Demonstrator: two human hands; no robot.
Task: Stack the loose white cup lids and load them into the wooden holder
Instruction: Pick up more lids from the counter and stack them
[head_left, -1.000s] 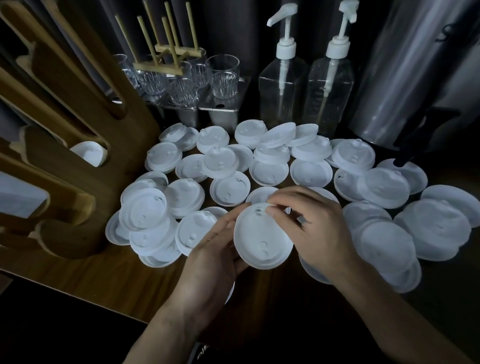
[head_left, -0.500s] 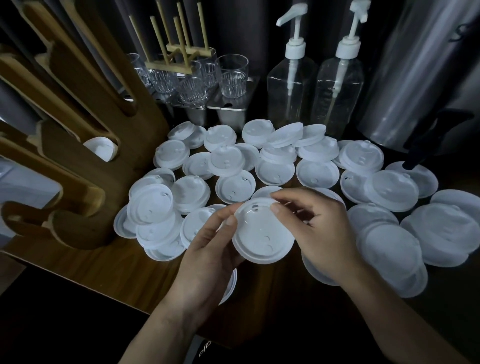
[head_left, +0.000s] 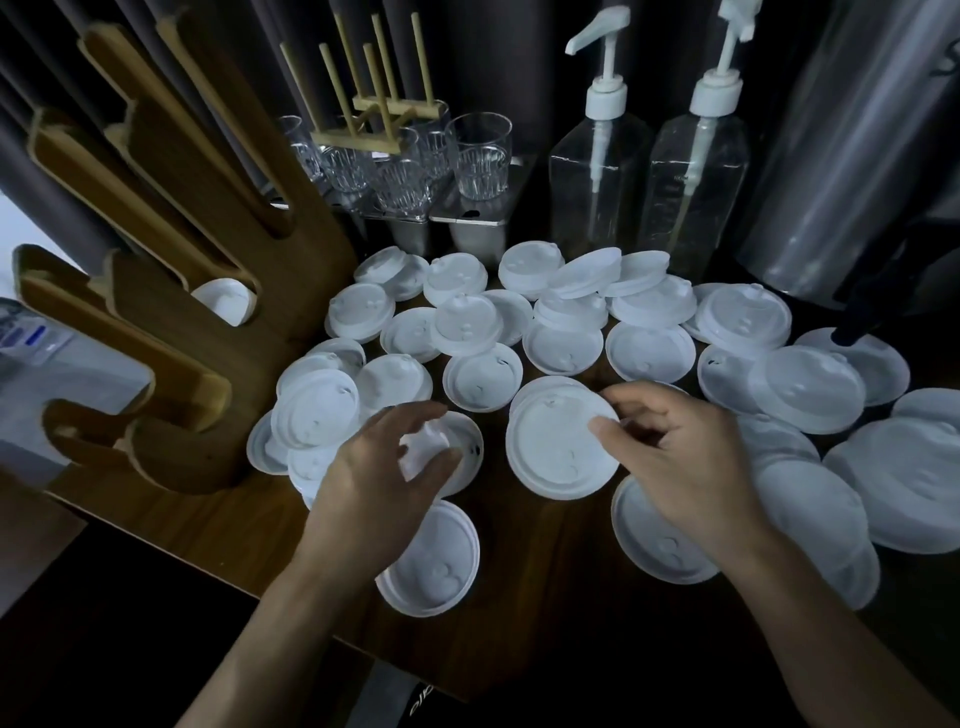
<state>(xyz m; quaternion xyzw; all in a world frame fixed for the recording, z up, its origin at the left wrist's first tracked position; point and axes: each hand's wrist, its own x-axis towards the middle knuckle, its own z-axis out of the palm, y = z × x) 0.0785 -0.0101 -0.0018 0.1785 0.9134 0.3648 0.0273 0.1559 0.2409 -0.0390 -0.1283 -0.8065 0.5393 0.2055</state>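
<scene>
Several loose white cup lids (head_left: 649, 351) lie spread over the dark wooden counter (head_left: 540, 582). My right hand (head_left: 685, 457) pinches one lid (head_left: 556, 447) by its right rim, held tilted just above the counter. My left hand (head_left: 384, 483) hovers with spread, relaxed fingers over another lid (head_left: 462, 447) lying to the left of it, and holds nothing. One more lid (head_left: 431, 566) lies by my left wrist. The wooden holder (head_left: 171, 322) stands at the left, its slotted arms slanting up, with one lid (head_left: 226, 301) in a slot.
Behind the lids stand glass tumblers (head_left: 478, 156) under a small wooden rack (head_left: 374, 119), two clear pump bottles (head_left: 597, 171), and a big steel cylinder (head_left: 852, 156) at the right. The counter's front edge runs close below my wrists.
My left hand has let go of the held lid and moved left over another lid. My right hand alone keeps the lid now.
</scene>
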